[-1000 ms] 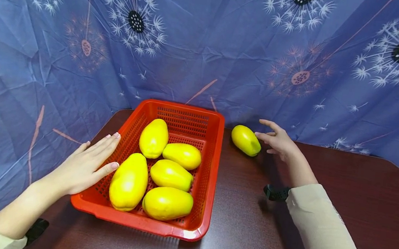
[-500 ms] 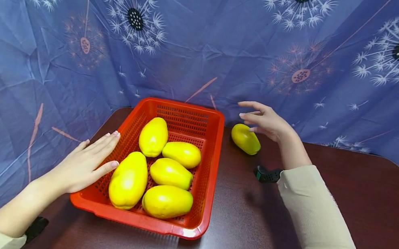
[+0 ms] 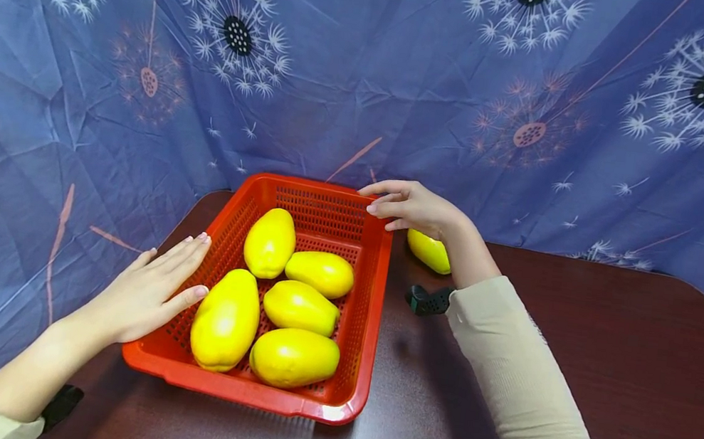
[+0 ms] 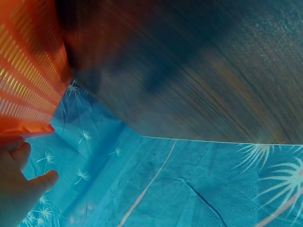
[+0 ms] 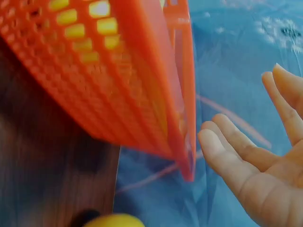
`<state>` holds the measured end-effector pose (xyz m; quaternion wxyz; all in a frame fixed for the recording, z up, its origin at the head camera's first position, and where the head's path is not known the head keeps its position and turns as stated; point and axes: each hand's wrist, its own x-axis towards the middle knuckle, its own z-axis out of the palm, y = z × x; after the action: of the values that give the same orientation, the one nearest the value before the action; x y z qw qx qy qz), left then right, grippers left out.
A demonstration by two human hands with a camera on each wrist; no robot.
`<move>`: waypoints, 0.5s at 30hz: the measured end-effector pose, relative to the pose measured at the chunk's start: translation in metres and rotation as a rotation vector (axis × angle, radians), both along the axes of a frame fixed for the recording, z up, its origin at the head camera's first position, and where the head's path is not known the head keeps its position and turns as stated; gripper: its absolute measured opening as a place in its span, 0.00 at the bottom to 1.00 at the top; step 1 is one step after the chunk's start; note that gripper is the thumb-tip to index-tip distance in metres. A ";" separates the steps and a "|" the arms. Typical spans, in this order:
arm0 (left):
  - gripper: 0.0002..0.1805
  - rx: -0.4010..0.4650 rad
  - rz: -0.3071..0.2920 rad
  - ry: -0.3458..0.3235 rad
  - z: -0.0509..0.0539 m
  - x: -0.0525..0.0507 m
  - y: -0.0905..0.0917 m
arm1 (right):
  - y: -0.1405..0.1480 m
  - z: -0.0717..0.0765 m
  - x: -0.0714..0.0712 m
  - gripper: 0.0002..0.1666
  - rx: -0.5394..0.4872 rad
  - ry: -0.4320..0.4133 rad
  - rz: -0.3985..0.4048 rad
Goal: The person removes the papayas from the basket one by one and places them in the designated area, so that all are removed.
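Several yellow papaya-like fruits [image 3: 225, 321] lie in a red slotted basket [image 3: 378, 308]. My left hand [image 3: 147, 294] rests with straight fingers on the basket's left rim; the left wrist view shows part of that hand [image 4: 19, 184] beside the basket [image 4: 28, 71]. Over the basket's far right corner is my right hand [image 3: 420, 209], fingers spread and slightly bent, holding nothing. In the right wrist view this hand [image 5: 265, 165] is apart from the basket rim [image 5: 163, 71]. Another yellow fruit [image 3: 427, 250] lies right of the basket, partly hidden by my right hand and wrist.
The dark brown table [image 3: 603, 346] stretches away to the right. A blue curtain [image 3: 367, 71] with dandelion prints hangs behind and left of it. Black wrist devices sit at the left wrist [image 3: 63, 405] and right wrist [image 3: 428, 301].
My right hand has moved left, from beside the lone fruit, past above it, to the basket's far right corner. The left hand, basket and fruits have stayed in place.
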<state>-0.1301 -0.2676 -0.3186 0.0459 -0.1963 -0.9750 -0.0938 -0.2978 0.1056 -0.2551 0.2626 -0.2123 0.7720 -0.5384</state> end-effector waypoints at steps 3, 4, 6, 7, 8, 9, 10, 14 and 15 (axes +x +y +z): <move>0.39 0.001 0.007 -0.011 0.000 0.001 -0.001 | -0.014 -0.004 0.002 0.23 0.006 -0.001 0.062; 0.39 0.002 0.009 -0.013 0.000 0.001 -0.001 | -0.018 -0.005 0.003 0.23 0.009 -0.004 0.080; 0.39 0.001 0.008 -0.013 -0.001 0.001 -0.001 | -0.025 -0.007 0.003 0.23 0.017 -0.009 0.110; 0.39 0.002 0.007 -0.012 -0.001 0.001 0.000 | -0.028 -0.007 0.003 0.24 0.026 -0.013 0.115; 0.39 0.001 0.004 -0.009 -0.001 0.000 0.000 | -0.030 -0.007 0.003 0.24 0.037 -0.014 0.119; 0.39 0.000 0.003 -0.006 -0.001 0.000 0.000 | -0.033 -0.007 0.004 0.24 0.049 -0.014 0.124; 0.39 0.000 0.001 -0.003 -0.001 0.000 0.000 | -0.034 -0.007 0.004 0.24 0.064 -0.011 0.127; 0.39 0.000 0.002 0.008 -0.001 -0.001 0.001 | -0.040 -0.004 0.003 0.24 0.116 0.002 0.143; 0.39 -0.001 0.002 0.009 -0.001 -0.001 0.000 | -0.041 -0.004 0.003 0.24 0.124 0.003 0.143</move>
<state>-0.1306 -0.2671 -0.3191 0.0505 -0.1957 -0.9750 -0.0924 -0.2948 0.0649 -0.2590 0.3119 -0.2510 0.7870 -0.4693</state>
